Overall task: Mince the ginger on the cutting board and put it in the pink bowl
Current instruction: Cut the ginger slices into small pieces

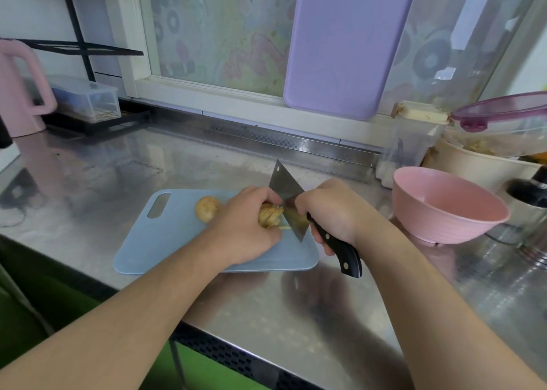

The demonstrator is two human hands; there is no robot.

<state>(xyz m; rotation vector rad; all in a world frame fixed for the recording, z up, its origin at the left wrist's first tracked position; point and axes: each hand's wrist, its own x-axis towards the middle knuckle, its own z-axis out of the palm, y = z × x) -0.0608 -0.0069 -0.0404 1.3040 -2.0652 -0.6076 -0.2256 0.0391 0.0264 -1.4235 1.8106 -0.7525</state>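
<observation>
A pale blue cutting board (165, 250) lies on the steel counter. My left hand (245, 230) presses a knobbly piece of ginger (270, 215) onto the board. My right hand (334, 212) grips the black handle of a cleaver (288, 200), whose blade stands on edge right against the ginger's right side. A thin sliver lies under the blade. A second lump of ginger (207, 208) rests loose on the board, left of my left hand. The pink bowl (444, 209) stands upright to the right of the board, with nothing in it.
Behind the pink bowl are a cream bowl (473, 165), a clear container with a purple lid (503, 114) and a dark-capped jar (529, 194). A purple board (346, 46) leans on the window. A pink kettle (20, 94) and a black rack (88, 49) stand at the back left.
</observation>
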